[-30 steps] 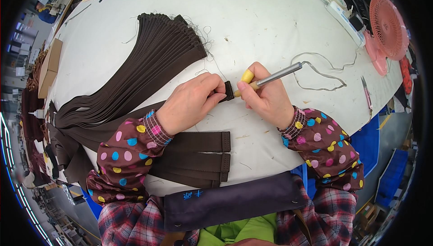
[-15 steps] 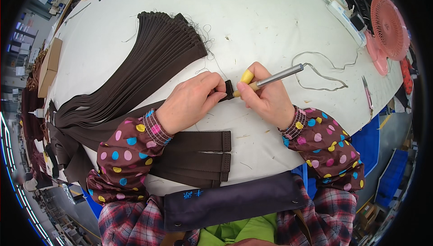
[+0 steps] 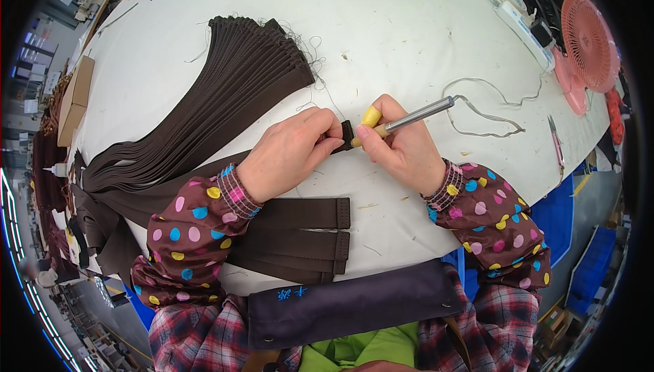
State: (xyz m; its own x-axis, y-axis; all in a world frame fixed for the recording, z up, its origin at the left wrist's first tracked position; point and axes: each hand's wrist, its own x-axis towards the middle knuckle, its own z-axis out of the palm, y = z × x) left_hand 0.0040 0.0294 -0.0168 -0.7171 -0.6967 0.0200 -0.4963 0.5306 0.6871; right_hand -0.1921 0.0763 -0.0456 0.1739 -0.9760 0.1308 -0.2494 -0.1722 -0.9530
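My left hand pinches a dark brown fabric strap close to its folded, stitched end. In my right hand is a corded pen-shaped tool with a metal barrel and a tan front part, resembling a soldering iron. Its front end is at the strap's end; whether the tip touches is too small to tell. A yellow finger cover sits on a right finger. Beyond my left hand, a fanned bundle of brown straps trails loose threads. More stitched strap ends lie nearer me.
The tool's grey cord loops over the white table toward a power strip. At the right stand a pink fan and small pointed snips. A cardboard box is at the left edge.
Both hands keep nearly the same place and grip. The tool's rear end has shifted very slightly left and down.
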